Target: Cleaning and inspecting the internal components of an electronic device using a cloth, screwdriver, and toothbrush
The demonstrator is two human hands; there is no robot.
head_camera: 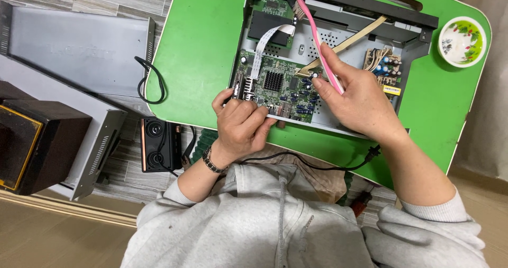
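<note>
Head view: right hand point(355, 100) grips a pink toothbrush point(317, 40), bristles up at 12 o'clock over the opened chassis point(338, 46); left hand point(241, 121) pinches the green circuit board point(278, 85) edge. Stiff strokes could snag the white ribbon cable point(263, 46). A bowl point(461, 40) sits at 2 o'clock.

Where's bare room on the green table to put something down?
Bare green table left of the open metal chassis, up to the black cable loop. Narrower strip between chassis and small bowl. Crowded: circuit board, under left hand and right hand holding the pink toothbrush.
</note>
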